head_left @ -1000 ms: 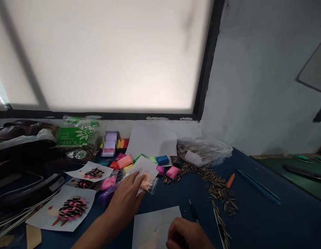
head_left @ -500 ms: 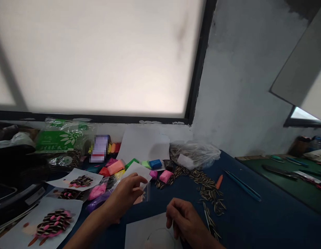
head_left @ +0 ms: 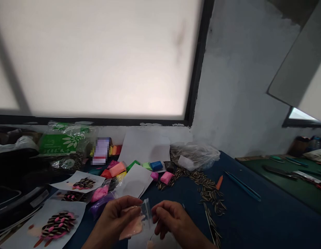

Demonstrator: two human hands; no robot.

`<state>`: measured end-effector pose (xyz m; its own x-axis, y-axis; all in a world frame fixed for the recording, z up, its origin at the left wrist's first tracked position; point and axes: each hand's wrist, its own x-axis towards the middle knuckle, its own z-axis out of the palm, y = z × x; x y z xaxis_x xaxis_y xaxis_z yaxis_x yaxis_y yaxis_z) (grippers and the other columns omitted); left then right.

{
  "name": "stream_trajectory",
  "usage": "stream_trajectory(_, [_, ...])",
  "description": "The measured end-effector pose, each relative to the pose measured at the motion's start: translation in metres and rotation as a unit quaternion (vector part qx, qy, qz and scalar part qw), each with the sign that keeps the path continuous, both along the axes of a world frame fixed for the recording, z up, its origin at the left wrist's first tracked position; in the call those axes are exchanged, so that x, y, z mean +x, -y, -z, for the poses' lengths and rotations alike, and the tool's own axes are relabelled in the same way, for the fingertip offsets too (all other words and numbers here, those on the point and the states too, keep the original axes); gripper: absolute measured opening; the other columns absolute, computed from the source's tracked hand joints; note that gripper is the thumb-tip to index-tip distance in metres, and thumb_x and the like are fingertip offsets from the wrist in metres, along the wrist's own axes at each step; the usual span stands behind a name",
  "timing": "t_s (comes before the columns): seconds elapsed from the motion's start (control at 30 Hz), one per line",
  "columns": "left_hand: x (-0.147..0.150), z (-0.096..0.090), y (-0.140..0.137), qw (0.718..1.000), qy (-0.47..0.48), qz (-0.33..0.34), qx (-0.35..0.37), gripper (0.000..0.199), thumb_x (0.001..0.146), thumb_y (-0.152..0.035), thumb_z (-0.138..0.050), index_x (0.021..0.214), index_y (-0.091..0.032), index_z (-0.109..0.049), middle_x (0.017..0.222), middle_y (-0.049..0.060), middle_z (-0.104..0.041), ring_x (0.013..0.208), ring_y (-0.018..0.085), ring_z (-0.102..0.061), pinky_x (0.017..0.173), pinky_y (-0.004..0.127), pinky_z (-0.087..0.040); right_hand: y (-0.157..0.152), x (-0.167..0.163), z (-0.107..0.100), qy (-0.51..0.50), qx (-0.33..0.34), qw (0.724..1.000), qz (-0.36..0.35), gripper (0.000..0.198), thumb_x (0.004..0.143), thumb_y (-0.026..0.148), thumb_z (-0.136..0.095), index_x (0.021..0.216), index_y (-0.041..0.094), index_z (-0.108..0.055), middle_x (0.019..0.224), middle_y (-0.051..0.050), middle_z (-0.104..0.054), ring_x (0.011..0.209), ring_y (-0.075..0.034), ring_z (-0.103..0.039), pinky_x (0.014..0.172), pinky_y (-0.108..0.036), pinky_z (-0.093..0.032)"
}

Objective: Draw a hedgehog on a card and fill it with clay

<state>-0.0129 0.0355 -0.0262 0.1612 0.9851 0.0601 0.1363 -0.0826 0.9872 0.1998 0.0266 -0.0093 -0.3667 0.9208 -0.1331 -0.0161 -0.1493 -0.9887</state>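
My left hand [head_left: 124, 216] pinches a small clear zip bag [head_left: 135, 221] with flat peach-coloured clay inside, its zip edge turned to the right. Close beside that edge is my right hand [head_left: 170, 218], fingers curled together; whether they touch the bag or hold something small, I cannot tell. Below both hands lies a white sheet [head_left: 139, 240] with a curved pencil line and a bit of peach clay [head_left: 150, 244], partly hidden by my hands.
Finished hedgehog pictures [head_left: 55, 223] made of seeds and clay lie at left. Coloured clay packs [head_left: 117, 168] and white paper [head_left: 135, 181] are behind the hands. Sunflower seeds [head_left: 209, 186], tweezers [head_left: 209, 221], an orange clay stick [head_left: 219, 182] and blue tweezers [head_left: 243, 186] are at right.
My left hand has taken up the bag of peach clay from beside the white paper and brought it nearer, next to my right hand. The right hand has shifted slightly left.
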Motion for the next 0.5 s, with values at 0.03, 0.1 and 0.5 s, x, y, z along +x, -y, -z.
stream_trajectory(0.03, [0.002, 0.001, 0.002, 1.000, 0.009, 0.003, -0.003, 0.044, 0.077, -0.063, -0.082, 0.090, -0.021, -0.081, 0.079, 0.004, -0.081, 0.079, 0.028, -0.078, 0.071, 0.032, -0.060, 0.002, 0.000, 0.001, -0.001, -0.006, 1.000, -0.012, 0.059, 0.075, 0.073, -0.074, 0.085, 0.016, -0.063, 0.075, 0.001, -0.062, 0.059, -0.010, -0.057, 0.056, -0.023, -0.043])
stream_trajectory(0.1, [0.007, 0.003, 0.004, 0.999, 0.029, 0.015, -0.011, 0.044, 0.074, -0.064, -0.084, 0.087, -0.022, -0.082, 0.078, 0.003, -0.081, 0.079, 0.027, -0.077, 0.073, 0.032, -0.059, 0.005, 0.001, 0.003, -0.002, -0.019, 0.999, -0.036, 0.065, 0.068, 0.079, -0.076, 0.079, 0.016, -0.062, 0.065, 0.002, -0.060, 0.055, -0.010, -0.055, 0.052, -0.022, -0.041])
stream_trajectory(0.5, [0.012, -0.004, 0.013, 0.997, 0.075, 0.026, 0.009, 0.030, 0.081, -0.056, -0.084, 0.086, -0.026, -0.083, 0.083, 0.000, -0.074, 0.083, 0.022, -0.070, 0.075, 0.026, -0.053, 0.008, 0.004, 0.001, -0.041, -0.056, 0.995, -0.069, 0.064, 0.065, 0.076, -0.082, 0.078, 0.015, -0.066, 0.066, 0.001, -0.061, 0.053, -0.008, -0.054, 0.050, -0.020, -0.040])
